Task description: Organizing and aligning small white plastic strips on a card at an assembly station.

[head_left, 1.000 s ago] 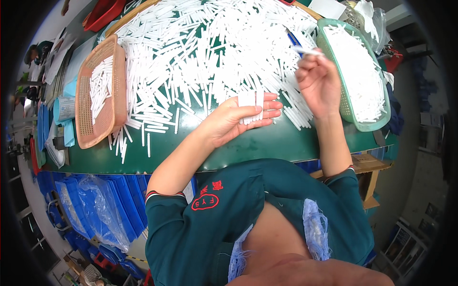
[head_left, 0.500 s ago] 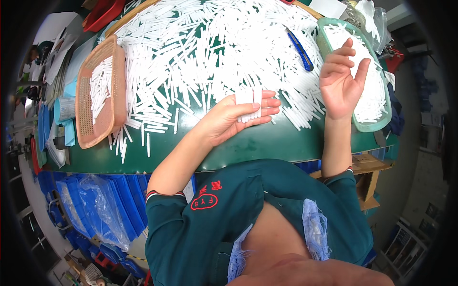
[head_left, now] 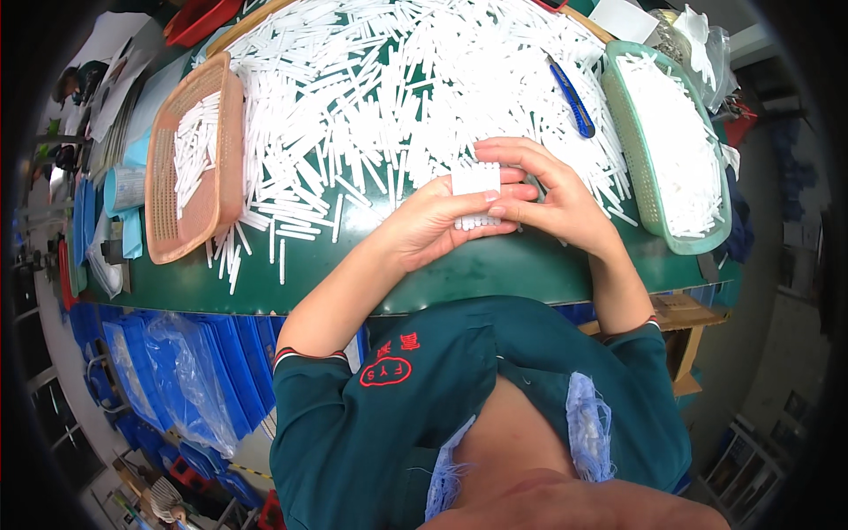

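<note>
Bundle of white sticks pinched between left hand fingers and right hand fingers, both closed on it. Judged light, stiff, prone to slipping apart; best squeezed across flat sides.

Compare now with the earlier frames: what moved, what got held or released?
The right hand came back from the green basket at the right and closed on the white bundle beside the left hand. Unchanged: left hand's hold on the bundle, orange basket, blue knife, loose white sticks.
</note>
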Action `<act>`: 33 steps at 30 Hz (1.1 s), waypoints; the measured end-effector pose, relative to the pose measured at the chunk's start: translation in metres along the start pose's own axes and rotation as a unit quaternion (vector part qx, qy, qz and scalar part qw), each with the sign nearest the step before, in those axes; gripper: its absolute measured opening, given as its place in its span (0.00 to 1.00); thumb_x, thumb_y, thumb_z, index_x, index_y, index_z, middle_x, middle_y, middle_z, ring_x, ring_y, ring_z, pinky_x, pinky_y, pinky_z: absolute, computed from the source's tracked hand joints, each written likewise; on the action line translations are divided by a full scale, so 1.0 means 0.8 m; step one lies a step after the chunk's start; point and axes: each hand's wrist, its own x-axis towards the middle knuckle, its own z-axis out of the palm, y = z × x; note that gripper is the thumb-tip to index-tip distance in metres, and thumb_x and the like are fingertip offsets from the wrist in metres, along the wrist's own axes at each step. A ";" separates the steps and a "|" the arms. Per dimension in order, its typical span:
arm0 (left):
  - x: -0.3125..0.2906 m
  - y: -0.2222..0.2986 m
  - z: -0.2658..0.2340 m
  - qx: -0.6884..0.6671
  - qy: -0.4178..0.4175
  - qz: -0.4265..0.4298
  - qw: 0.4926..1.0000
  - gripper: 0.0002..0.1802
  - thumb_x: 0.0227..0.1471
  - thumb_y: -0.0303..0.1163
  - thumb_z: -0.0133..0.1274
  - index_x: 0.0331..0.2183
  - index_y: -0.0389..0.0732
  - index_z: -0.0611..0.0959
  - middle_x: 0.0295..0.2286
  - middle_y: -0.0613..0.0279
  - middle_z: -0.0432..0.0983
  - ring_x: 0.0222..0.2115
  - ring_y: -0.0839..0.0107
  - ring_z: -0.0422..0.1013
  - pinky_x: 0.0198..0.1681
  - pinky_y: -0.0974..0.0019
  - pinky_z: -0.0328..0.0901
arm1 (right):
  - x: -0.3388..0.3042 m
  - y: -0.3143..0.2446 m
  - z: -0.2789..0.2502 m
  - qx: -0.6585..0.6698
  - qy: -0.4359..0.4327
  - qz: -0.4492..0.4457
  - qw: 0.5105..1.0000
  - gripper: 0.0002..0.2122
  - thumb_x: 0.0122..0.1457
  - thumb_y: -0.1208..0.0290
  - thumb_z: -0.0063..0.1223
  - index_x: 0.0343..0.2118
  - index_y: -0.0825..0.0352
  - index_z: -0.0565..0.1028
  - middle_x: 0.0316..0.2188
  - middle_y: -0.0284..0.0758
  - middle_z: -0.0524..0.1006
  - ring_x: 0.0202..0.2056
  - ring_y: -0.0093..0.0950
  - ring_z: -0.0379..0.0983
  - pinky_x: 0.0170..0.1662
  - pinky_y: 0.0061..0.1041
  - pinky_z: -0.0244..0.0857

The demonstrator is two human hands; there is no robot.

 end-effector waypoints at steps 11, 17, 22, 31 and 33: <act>0.003 -0.005 -0.006 0.000 -0.010 -0.009 1.000 0.23 0.52 0.32 0.49 0.49 0.34 0.67 0.44 0.54 0.70 0.44 0.70 0.68 0.49 0.64 0.63 | -0.001 -0.002 0.002 0.025 -0.032 0.009 0.999 0.25 0.44 0.74 0.58 0.49 0.67 0.68 0.48 0.38 0.68 0.50 0.30 0.63 0.52 0.28 0.57; 0.003 -0.001 -0.003 0.008 -0.030 0.024 0.999 0.31 0.55 0.41 0.44 0.54 0.31 0.58 0.49 0.46 0.63 0.48 0.62 0.65 0.53 0.57 0.59 | 0.000 -0.006 0.002 0.100 -0.005 0.057 0.993 0.31 0.45 0.74 0.56 0.55 0.68 0.59 0.51 0.39 0.66 0.51 0.29 0.62 0.53 0.29 0.56; 0.007 0.003 -0.005 -0.104 -0.070 0.035 0.992 0.55 0.42 0.73 0.21 0.56 0.34 0.52 0.52 0.43 0.56 0.52 0.54 0.59 0.55 0.53 0.55 | -0.001 0.004 0.003 0.086 0.057 -0.026 0.994 0.35 0.43 0.70 0.60 0.56 0.70 0.57 0.51 0.42 0.65 0.53 0.32 0.60 0.56 0.32 0.52; 0.007 0.004 -0.002 -0.122 -0.070 0.029 0.990 0.62 0.36 0.77 0.15 0.56 0.31 0.49 0.54 0.42 0.53 0.54 0.50 0.55 0.56 0.52 0.54 | 0.006 -0.002 0.003 -0.244 0.048 -0.142 0.958 0.39 0.33 0.54 0.66 0.52 0.63 0.64 0.53 0.39 0.62 0.56 0.42 0.54 0.57 0.43 0.48; 0.007 0.004 0.000 -0.112 -0.064 0.023 0.991 0.62 0.36 0.77 0.14 0.56 0.30 0.49 0.54 0.42 0.53 0.54 0.50 0.54 0.56 0.52 0.53 | 0.005 -0.003 0.003 -0.293 0.048 -0.144 0.944 0.39 0.32 0.52 0.65 0.51 0.61 0.65 0.53 0.38 0.62 0.56 0.41 0.54 0.57 0.45 0.46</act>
